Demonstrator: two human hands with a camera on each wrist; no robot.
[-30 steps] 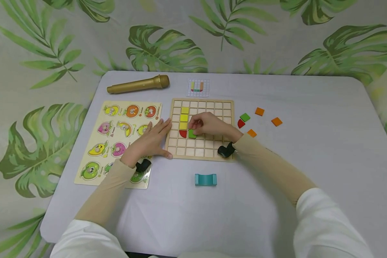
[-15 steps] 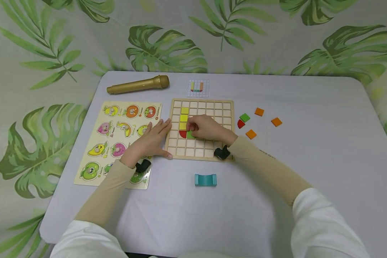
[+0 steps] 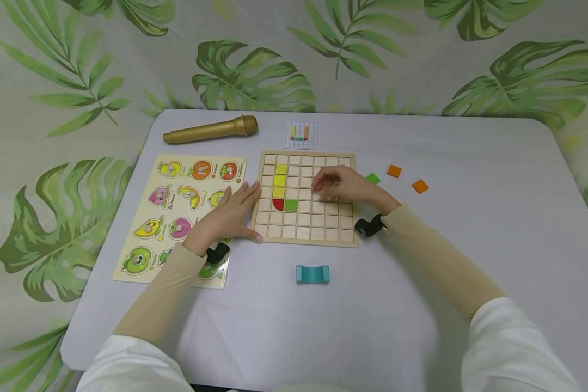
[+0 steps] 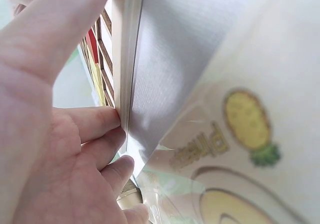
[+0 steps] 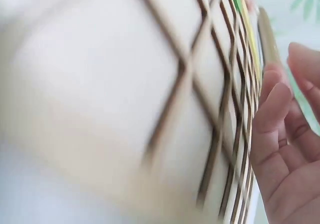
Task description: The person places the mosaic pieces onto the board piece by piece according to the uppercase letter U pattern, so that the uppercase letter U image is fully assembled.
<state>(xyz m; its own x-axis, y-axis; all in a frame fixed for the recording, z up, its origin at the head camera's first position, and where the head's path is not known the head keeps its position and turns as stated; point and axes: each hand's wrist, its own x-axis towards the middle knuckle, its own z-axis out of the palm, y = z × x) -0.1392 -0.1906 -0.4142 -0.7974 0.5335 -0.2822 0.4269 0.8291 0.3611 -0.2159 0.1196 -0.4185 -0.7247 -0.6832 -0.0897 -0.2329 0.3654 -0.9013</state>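
A wooden grid board [image 3: 304, 234] lies mid-table. My left hand [image 3: 227, 215] rests along its left edge, fingers straight; in the left wrist view the fingertips [image 4: 107, 121] touch the board's side. On the board several yellow square tiles [image 3: 280, 180] form a column. Below them sits a red quarter-round tile [image 3: 278, 204], with a green square tile [image 3: 291, 205] right beside it. Over the board's right half hovers my right hand [image 3: 343, 184], fingers loosely bent. The right wrist view shows nothing between its fingers [image 5: 277, 101].
Right of the board lie orange square tiles [image 3: 420, 186] and another green tile [image 3: 372, 178]. A pattern card [image 3: 301, 134] and a gold microphone [image 3: 210, 129] are behind. A fruit puzzle board [image 3: 142, 226] lies left; a teal curved block [image 3: 312, 275] stands in front.
My right hand has let go of the green tile and moved right, away from it. The tile now lies in its square beside the red piece. My left hand has stayed put.
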